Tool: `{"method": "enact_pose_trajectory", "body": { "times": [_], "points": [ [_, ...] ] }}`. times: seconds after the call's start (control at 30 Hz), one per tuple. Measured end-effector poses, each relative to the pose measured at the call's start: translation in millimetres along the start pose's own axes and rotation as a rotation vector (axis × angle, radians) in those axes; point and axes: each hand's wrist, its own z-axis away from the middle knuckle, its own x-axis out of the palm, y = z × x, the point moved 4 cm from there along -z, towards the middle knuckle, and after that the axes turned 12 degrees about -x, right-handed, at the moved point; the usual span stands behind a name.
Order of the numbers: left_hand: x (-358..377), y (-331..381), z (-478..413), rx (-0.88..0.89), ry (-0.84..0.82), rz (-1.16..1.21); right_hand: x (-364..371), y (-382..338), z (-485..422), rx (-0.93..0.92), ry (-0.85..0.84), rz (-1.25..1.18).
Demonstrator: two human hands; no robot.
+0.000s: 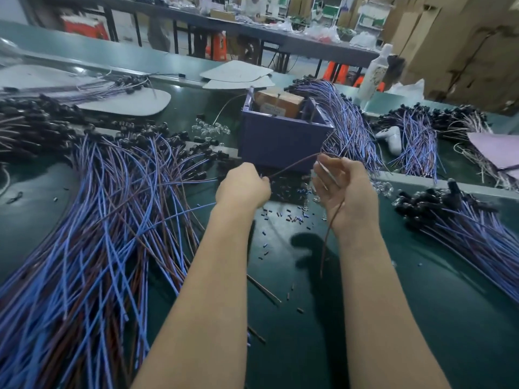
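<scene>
Purple box [280, 138] behind brown wire [292, 165]

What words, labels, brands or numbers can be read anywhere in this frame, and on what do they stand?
No text can be read.
Pale label on the brown carton in the purple bin: print too blurred.
White bottle: patterned label, too blurred.
Cardboard boxes at the right: no legible marking.
Brown wire held by left hand and right hand: no print seen.

Seen from the wearer's head camera: two arms, bare from the frame's bottom edge to the fingertips. Left forearm [202, 290] and left hand [243, 188] at centre; right forearm [373, 290] and right hand [346, 192] just right.
</scene>
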Motion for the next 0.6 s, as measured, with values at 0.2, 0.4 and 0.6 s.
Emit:
{"method": "enact_pose_trajectory", "body": {
  "times": [0.2,0.4,0.6],
  "points": [
    [15,23,9,0.137,-0.205,0.062,-16,-19,3,-0.019,-0.06,-0.212],
    [10,60,23,-0.056,-0.383,1.105,-18,-12,12,0.066,-0.336,0.311],
    [-20,91,45,0.21,-0.515,1.221,-7,-3,24,0.159,-0.567,0.207]
  ]
}}
